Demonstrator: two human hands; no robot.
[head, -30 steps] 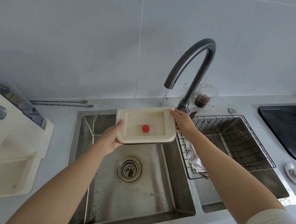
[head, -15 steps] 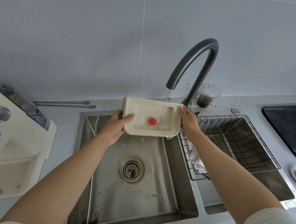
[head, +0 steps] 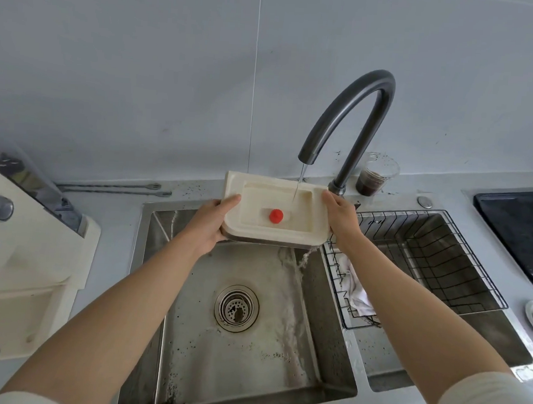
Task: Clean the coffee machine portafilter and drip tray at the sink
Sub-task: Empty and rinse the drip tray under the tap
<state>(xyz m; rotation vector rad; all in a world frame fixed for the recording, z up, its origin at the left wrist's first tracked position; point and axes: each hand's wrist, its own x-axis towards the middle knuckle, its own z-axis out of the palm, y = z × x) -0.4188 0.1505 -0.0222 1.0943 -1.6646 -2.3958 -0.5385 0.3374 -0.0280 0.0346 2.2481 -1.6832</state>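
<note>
I hold the cream drip tray [head: 251, 226] over the left sink basin [head: 249, 342], under the dark curved faucet [head: 353, 113]. A thin stream of water runs into the tray, which has a red float [head: 276, 216] in its middle. My left hand [head: 208, 226] grips the tray's left edge, thumb on top. My right hand [head: 341, 218] grips its right edge. The tray tilts toward me and water spills off its front right corner into the basin. No portafilter is in view.
The cream coffee machine [head: 19, 247] stands on the counter at left. A black wire basket [head: 418, 266] with a white cloth [head: 359, 296] fills the right basin. A cup of dark liquid [head: 376, 174] sits behind the faucet. A dark cooktop [head: 522, 229] lies at far right.
The tray rose and moved back under the faucet stream. It now tilts toward me, and water pours from its front right corner into the basin.
</note>
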